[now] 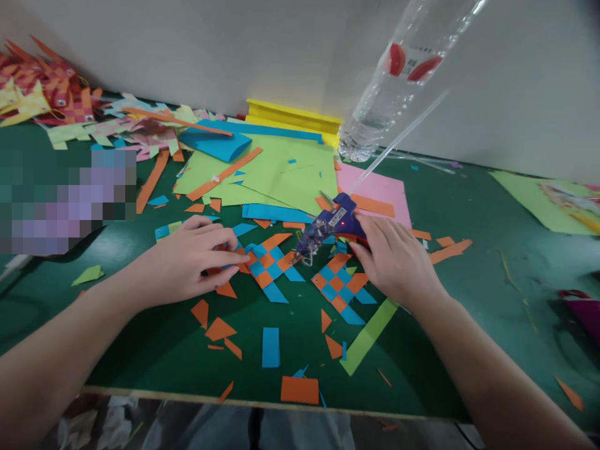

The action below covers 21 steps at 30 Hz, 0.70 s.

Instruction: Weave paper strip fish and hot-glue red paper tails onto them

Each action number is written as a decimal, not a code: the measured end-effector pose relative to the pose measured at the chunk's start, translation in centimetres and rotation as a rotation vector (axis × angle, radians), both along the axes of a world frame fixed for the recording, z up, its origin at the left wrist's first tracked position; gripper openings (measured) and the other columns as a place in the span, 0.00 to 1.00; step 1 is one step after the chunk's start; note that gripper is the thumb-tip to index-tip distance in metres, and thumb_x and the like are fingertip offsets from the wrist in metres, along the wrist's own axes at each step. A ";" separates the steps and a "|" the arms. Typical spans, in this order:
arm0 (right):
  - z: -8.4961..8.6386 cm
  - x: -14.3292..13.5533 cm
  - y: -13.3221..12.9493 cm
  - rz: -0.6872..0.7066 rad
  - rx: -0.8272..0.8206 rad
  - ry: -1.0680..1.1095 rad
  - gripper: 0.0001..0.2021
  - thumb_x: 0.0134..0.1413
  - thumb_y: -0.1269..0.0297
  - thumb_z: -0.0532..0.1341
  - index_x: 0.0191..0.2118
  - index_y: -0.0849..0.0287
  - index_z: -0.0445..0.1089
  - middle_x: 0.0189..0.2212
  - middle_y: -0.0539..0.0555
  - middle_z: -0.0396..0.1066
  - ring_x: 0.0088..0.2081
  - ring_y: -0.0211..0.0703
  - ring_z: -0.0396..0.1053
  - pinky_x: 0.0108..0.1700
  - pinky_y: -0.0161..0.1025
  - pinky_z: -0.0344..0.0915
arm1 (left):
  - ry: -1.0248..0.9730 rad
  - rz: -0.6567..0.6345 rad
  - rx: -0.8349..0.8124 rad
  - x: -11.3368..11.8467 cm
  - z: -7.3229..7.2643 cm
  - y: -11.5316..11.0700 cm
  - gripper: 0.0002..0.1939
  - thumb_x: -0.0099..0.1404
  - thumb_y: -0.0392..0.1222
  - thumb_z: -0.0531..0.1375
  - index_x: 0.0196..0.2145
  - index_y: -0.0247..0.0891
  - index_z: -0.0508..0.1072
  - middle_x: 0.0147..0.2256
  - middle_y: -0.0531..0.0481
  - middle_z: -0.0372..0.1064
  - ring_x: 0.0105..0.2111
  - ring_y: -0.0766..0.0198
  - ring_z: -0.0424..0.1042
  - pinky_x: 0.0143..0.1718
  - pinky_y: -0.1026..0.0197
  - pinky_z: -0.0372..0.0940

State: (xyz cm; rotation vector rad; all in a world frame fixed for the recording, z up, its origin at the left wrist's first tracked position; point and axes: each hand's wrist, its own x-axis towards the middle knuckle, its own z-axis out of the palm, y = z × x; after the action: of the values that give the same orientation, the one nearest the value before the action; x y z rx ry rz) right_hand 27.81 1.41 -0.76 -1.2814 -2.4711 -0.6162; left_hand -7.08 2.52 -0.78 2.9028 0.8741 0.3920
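Note:
My right hand (398, 253) is wrapped round a purple glue gun (338, 219) with a small red light and a clear glue stick (398, 142) jutting from its back. Its nozzle meets the tail side of a blue and orange woven paper fish (268, 265). At the left edge of that fish, my left hand (194, 259) grips it, with bent fingers on the paper; the thumb is partly hidden. Just right of it lies a second woven paper fish (338, 284) with a small eye, below the glue gun. Another blue and green paper piece (167, 231) shows behind my left hand.
Orange scraps (220, 329), a blue strip (270, 347) and a green strip (370, 337) litter the green table. Green sheets (290, 169) lie behind, near a tall water bottle (382, 103) and a yellow strip (293, 115). Red paper pieces (65, 87) are piled far left.

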 end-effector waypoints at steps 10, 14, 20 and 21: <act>0.4 0.0 -0.1 0.060 0.024 0.034 0.26 0.60 0.63 0.56 0.61 0.67 0.54 0.45 0.67 0.71 0.47 0.57 0.69 0.45 0.51 0.68 | 0.021 -0.004 0.000 0.0 0.0 0.0 0.16 0.70 0.41 0.50 0.47 0.45 0.76 0.37 0.47 0.69 0.37 0.60 0.69 0.47 0.51 0.55; 0.3 0.2 -0.1 0.066 0.046 0.066 0.27 0.59 0.61 0.58 0.62 0.64 0.54 0.46 0.65 0.71 0.48 0.57 0.69 0.45 0.51 0.68 | 0.013 0.000 0.005 0.0 0.0 0.0 0.16 0.70 0.42 0.50 0.47 0.46 0.76 0.37 0.48 0.69 0.37 0.60 0.69 0.48 0.51 0.55; 0.2 0.6 -0.2 -0.029 0.090 0.110 0.27 0.57 0.57 0.60 0.60 0.59 0.55 0.46 0.63 0.71 0.46 0.57 0.70 0.44 0.51 0.68 | 0.010 0.004 0.002 -0.1 0.0 0.0 0.16 0.70 0.42 0.50 0.47 0.46 0.76 0.37 0.48 0.70 0.37 0.60 0.69 0.48 0.51 0.56; 0.2 0.7 -0.1 -0.042 0.101 0.121 0.27 0.57 0.56 0.60 0.59 0.59 0.56 0.45 0.63 0.71 0.45 0.57 0.71 0.44 0.51 0.68 | 0.012 0.001 0.007 -0.1 0.0 0.0 0.16 0.70 0.42 0.50 0.47 0.46 0.76 0.37 0.48 0.70 0.37 0.60 0.69 0.48 0.51 0.56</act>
State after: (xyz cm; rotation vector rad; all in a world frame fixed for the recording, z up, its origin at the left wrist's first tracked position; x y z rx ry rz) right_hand 28.48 1.26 -0.57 -1.2949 -2.2919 -0.6452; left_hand -7.20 2.51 -0.74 2.9139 0.8782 0.3786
